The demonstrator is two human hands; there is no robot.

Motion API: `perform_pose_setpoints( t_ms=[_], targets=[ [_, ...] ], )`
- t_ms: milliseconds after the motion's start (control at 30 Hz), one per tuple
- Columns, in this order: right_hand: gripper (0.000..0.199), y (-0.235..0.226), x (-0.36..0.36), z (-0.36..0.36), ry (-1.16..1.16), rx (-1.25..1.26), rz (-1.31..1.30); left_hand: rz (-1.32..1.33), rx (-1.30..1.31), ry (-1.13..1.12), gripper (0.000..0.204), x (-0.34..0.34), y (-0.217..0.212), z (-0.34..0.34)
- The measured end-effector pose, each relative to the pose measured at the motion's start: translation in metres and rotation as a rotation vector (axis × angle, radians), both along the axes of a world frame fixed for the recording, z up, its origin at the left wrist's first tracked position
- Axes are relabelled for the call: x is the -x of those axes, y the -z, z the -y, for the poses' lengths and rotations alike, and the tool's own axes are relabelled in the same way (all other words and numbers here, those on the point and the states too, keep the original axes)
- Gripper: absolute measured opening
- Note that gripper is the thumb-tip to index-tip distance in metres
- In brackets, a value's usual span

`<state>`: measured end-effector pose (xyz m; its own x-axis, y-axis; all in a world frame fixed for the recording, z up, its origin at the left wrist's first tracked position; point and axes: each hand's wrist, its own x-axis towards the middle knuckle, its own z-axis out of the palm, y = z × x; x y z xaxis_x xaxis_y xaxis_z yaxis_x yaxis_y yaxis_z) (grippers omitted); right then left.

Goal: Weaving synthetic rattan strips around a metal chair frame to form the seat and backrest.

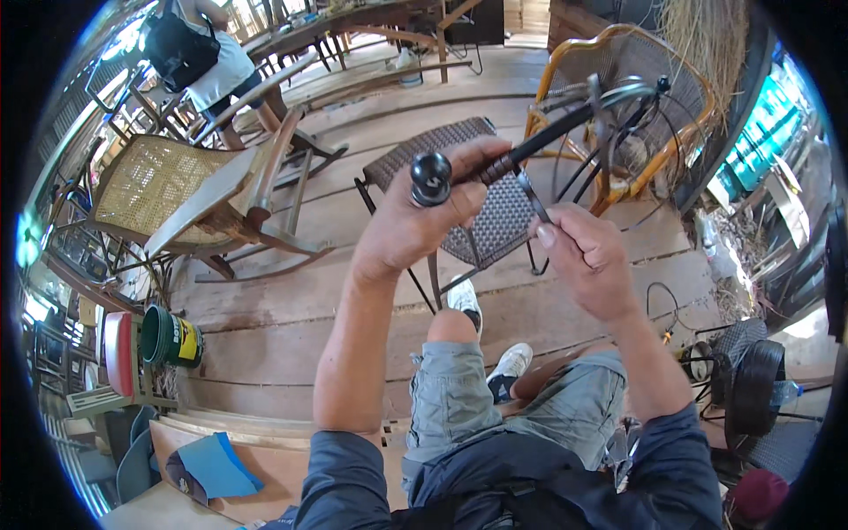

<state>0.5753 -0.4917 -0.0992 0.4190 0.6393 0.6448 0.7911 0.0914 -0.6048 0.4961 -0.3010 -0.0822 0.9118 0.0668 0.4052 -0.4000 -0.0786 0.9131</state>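
My left hand (415, 221) grips the end of a black metal chair-frame leg (552, 132), whose round black cap (431, 178) points toward me. The frame's bare black wires (632, 124) spread out beyond it at the upper right. My right hand (587, 256) pinches a dark flat weaving strand (532, 194) that runs up to the leg, where dark strand is wound just past my left fingers. Both hands are raised above my knees.
A small woven dark-brown stool (495, 212) stands on the plank floor under my hands. A wooden rocking chair with a cane seat (177, 181) is at the left, an orange rattan chair (618, 53) behind. A green bucket (172, 337) sits lower left. Another person stands at top left.
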Motion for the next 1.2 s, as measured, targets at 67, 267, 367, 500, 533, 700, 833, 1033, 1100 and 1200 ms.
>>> perform_pose_setpoints(
  t_ms=[67, 267, 367, 500, 533, 700, 833, 1033, 1100, 1200],
  targets=[
    [0.007, -0.037, -0.002, 0.009, 0.034, 0.161, 0.259, 0.042, -0.031, -0.011, 0.050, -0.001, 0.003, -0.001],
    [0.016, -0.143, -0.045, -0.069, 0.100, 0.658, 0.870, 0.148, 0.108, -0.112, 0.052, -0.004, 0.006, 0.009],
    [0.024, -0.134, -0.062, -0.102, 0.308, 1.130, 0.706, 0.161, 0.017, -0.010, 0.052, -0.005, -0.003, 0.001],
    [0.022, -0.127, -0.056, -0.089, 0.510, 0.823, 0.819, -0.003, 0.046, 0.144, 0.056, -0.004, -0.008, -0.006],
    [0.021, -0.117, -0.060, -0.076, 0.403, 0.276, 0.966, -0.044, 0.051, 0.137, 0.058, -0.004, -0.008, -0.006],
    [0.011, -0.025, -0.011, -0.022, 0.317, -0.255, 0.441, -0.045, 0.091, 0.182, 0.071, -0.006, -0.005, -0.011],
    [0.019, -0.018, -0.008, -0.002, 0.234, 0.290, 0.223, 0.033, 0.090, 0.209, 0.075, -0.010, -0.001, -0.013],
    [0.022, -0.137, -0.062, -0.066, 0.131, 0.555, 0.796, 0.039, 0.098, 0.091, 0.063, -0.006, -0.003, -0.006],
    [0.027, -0.133, -0.080, -0.090, 0.133, 0.740, 0.786, 0.158, 0.072, -0.007, 0.058, -0.012, 0.002, -0.003],
    [0.030, -0.133, -0.071, -0.085, 0.325, 0.979, 0.636, -0.029, -0.017, 0.075, 0.054, -0.008, -0.009, -0.006]
  ],
)
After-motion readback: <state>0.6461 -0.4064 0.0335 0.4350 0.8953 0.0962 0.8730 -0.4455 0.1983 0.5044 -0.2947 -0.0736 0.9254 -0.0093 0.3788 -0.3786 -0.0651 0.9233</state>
